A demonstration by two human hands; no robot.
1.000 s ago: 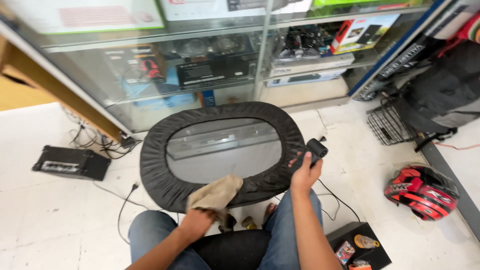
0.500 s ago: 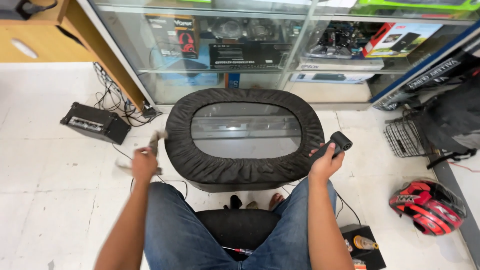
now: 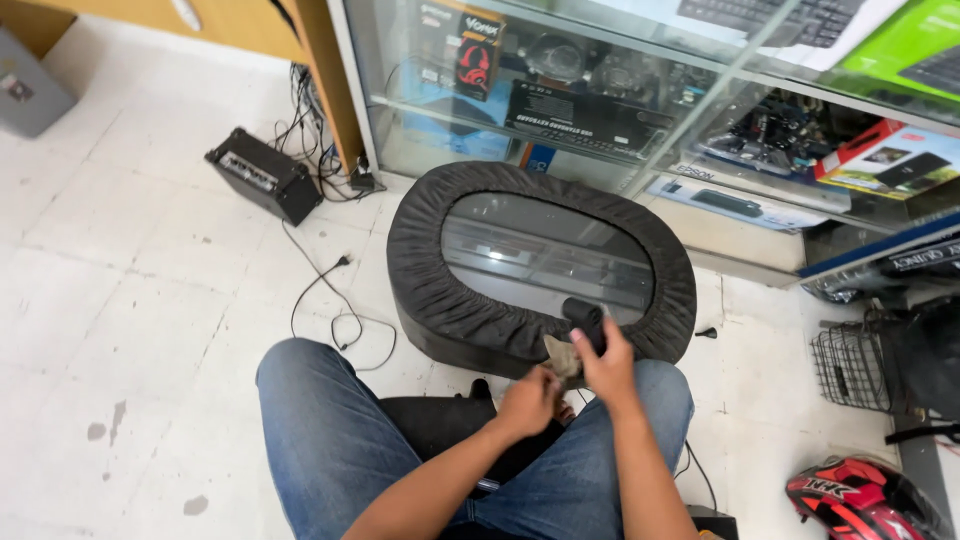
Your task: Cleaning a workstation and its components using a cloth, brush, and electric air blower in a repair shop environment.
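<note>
Both hands meet over my lap, just at the near edge of the oval glass-topped stand with the black fabric rim. My right hand grips a small black device, fingers wrapped around its lower end so its top pokes up over the rim. My left hand pinches a tan cloth, bunched against the device's left side and touching it.

Wiping, as I read it. To do it well: keep the right grip firm and low so more of the black casing stays exposed, fold the cloth to a clean face, stroke one way, then rotate the device rather than scrubbing. Hold it over the lap, not over the glass, in case it slips.

Versus half a second ago: left hand was out wide over the floor on my left, cloth dangling; now it's in at the centre against the device. Right hand was at the stand's right near edge; it has pulled inward. View has swung too: the red helmet now sits at the bottom right corner, black box on the floor further up left.
</note>
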